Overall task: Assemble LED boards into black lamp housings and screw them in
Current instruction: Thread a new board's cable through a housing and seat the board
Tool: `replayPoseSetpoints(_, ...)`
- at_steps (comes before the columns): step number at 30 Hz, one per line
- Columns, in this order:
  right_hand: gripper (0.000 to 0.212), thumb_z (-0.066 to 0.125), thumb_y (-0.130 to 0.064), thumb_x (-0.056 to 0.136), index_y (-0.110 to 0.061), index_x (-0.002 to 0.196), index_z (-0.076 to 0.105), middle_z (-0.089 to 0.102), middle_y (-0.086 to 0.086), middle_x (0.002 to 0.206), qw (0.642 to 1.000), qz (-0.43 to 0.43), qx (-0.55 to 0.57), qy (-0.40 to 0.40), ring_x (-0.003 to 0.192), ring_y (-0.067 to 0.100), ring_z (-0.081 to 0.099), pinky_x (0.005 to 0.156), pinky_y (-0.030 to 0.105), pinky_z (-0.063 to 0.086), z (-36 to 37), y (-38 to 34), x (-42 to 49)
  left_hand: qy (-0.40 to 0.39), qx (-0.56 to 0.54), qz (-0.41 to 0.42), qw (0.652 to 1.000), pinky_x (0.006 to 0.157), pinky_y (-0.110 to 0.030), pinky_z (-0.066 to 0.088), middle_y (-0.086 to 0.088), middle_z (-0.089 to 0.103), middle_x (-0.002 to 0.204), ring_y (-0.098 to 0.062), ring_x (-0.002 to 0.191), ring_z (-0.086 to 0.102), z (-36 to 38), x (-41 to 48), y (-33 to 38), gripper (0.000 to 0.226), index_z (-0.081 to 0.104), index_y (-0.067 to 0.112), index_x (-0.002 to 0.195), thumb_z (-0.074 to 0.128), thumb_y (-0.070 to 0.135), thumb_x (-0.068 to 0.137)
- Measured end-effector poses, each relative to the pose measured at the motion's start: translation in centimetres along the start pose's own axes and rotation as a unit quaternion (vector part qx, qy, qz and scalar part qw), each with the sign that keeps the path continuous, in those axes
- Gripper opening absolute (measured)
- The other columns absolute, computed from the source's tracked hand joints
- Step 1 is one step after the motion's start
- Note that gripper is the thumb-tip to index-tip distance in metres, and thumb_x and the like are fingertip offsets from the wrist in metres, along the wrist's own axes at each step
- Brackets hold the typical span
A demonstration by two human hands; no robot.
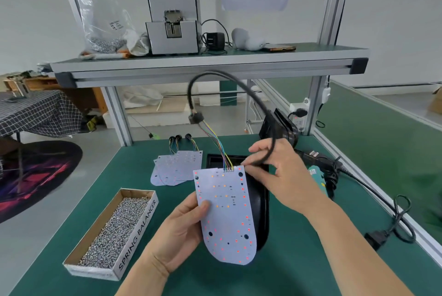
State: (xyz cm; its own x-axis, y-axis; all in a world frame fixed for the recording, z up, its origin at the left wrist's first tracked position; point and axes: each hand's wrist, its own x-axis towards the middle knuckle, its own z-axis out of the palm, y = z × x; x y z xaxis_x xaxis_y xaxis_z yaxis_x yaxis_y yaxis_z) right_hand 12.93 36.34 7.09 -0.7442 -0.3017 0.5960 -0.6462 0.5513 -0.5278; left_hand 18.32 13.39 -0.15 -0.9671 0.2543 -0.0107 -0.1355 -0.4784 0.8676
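A white LED board (pixel 227 219) dotted with red and orange LEDs is lifted above the green table, its rounded end toward me. My left hand (pixel 181 231) grips its left edge, thumb on the face. My right hand (pixel 279 173) pinches the board's thick black cable (pixel 239 82), which arcs up and over to a grommet (pixel 196 117) with coloured wires running down to the board's top edge. A black lamp housing (pixel 259 202) lies on the table right behind the board, mostly hidden by it.
A cardboard box of screws (pixel 114 228) sits at the left. Several more LED boards (pixel 177 166) with wires lie stacked behind. A green electric screwdriver (pixel 318 176) and black power cords (pixel 382 202) lie to the right. A shelf (pixel 205 61) overhead carries a screw feeder.
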Motion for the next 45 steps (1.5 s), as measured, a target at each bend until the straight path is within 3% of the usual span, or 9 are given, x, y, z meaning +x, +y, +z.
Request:
replayPoseSetpoints(4,0.059,0.065,-0.010,0.085,-0.037,0.138,0.058,0.054,-0.013,0.140,0.985,0.045,0.150,-0.070,0.134,0.006,0.044,0.109,0.025,0.036,-0.3,1.6,-0.6,0.003,-0.031,0.021,0.999,0.099,-0.041,0.053,-0.020,0.060,0.136,-0.029,0.117,0.063,0.2,-0.1,0.2,0.041,0.066,0.006,0.127,0.066,0.016,0.086)
replayPoseSetpoints(13,0.072,0.038,0.006,0.076,-0.018,0.143,0.054,0.056,0.006,0.146,0.768,0.210,0.604,-0.024,0.132,0.020,0.055,0.088,0.036,0.050,2.9,4.5,-1.6,0.045,-0.107,0.019,0.993,0.086,-0.041,0.057,-0.017,0.061,0.136,-0.029,0.115,0.066,0.3,-0.8,-0.3,0.038,0.066,0.011,0.128,0.055,0.014,0.092)
replayPoseSetpoints(20,0.020,0.072,-0.020,0.077,-0.033,0.089,0.081,0.078,-0.002,0.092,0.881,0.228,0.397,-0.118,0.078,0.002,0.073,0.064,0.018,0.055,7.4,1.4,-1.9,0.047,-0.125,0.009,0.991,0.087,-0.042,0.057,-0.013,0.066,0.129,-0.026,0.109,0.068,0.9,-1.0,0.1,0.045,0.068,0.012,0.125,0.071,0.019,0.081)
replayPoseSetpoints(24,0.053,0.057,-0.011,0.094,-0.033,0.048,0.067,0.061,-0.014,0.056,0.930,0.244,0.253,-0.107,0.047,-0.005,0.049,0.060,0.023,0.046,7.6,1.3,-1.2,0.055,-0.119,0.006,0.991,0.084,-0.042,0.059,-0.015,0.068,0.125,-0.027,0.105,0.070,1.1,-1.3,0.6,0.046,0.065,0.007,0.126,0.071,0.012,0.081)
replayPoseSetpoints(28,0.017,0.051,-0.015,0.088,-0.027,0.078,0.058,0.055,-0.006,0.083,0.977,0.153,-0.108,-0.100,0.070,0.018,0.054,0.061,0.034,0.045,7.2,2.9,0.1,0.069,-0.137,0.024,0.988,0.087,-0.044,0.058,-0.010,0.065,0.132,-0.027,0.115,0.067,1.3,-1.4,2.0,0.041,0.065,0.016,0.130,0.054,0.017,0.090)
replayPoseSetpoints(33,0.049,0.038,0.006,0.095,-0.022,0.127,0.064,0.044,0.003,0.100,0.927,0.192,-0.296,-0.131,0.082,0.026,0.050,0.065,0.030,0.035,5.7,5.2,1.2,0.075,-0.150,0.034,0.985,0.087,-0.042,0.059,-0.005,0.064,0.136,-0.023,0.120,0.064,1.7,-1.6,3.1,0.039,0.070,0.024,0.125,0.050,0.018,0.091)
replayPoseSetpoints(40,0.020,0.047,0.007,0.084,-0.009,0.077,0.056,0.056,0.004,0.080,0.823,0.261,-0.340,-0.374,0.073,0.024,0.055,0.066,0.029,0.045,5.8,6.3,-0.3,0.096,-0.118,0.090,0.984,0.090,-0.043,0.058,-0.005,0.065,0.134,-0.021,0.120,0.064,1.4,-2.1,5.2,0.043,0.065,0.018,0.130,0.052,0.021,0.089)
replayPoseSetpoints(42,0.021,0.046,0.006,0.085,-0.009,0.071,0.048,0.051,0.007,0.082,0.837,0.268,-0.337,-0.338,0.085,0.030,0.057,0.071,0.031,0.043,4.9,6.4,-0.4,0.101,-0.087,0.108,0.985,0.086,-0.041,0.060,-0.004,0.067,0.132,-0.020,0.116,0.066,1.2,-2.3,6.1,0.042,0.066,0.019,0.128,0.053,0.022,0.088)
replayPoseSetpoints(45,0.031,0.048,-0.005,0.098,-0.010,0.122,0.068,0.063,0.010,0.125,0.951,0.249,-0.160,-0.085,0.117,0.026,0.059,0.098,0.030,0.044,2.4,4.4,1.7,0.125,-0.015,0.115,0.985,0.088,-0.043,0.055,-0.005,0.069,0.128,-0.021,0.115,0.067,1.3,-2.4,6.1,0.042,0.068,0.018,0.124,0.055,0.019,0.084)
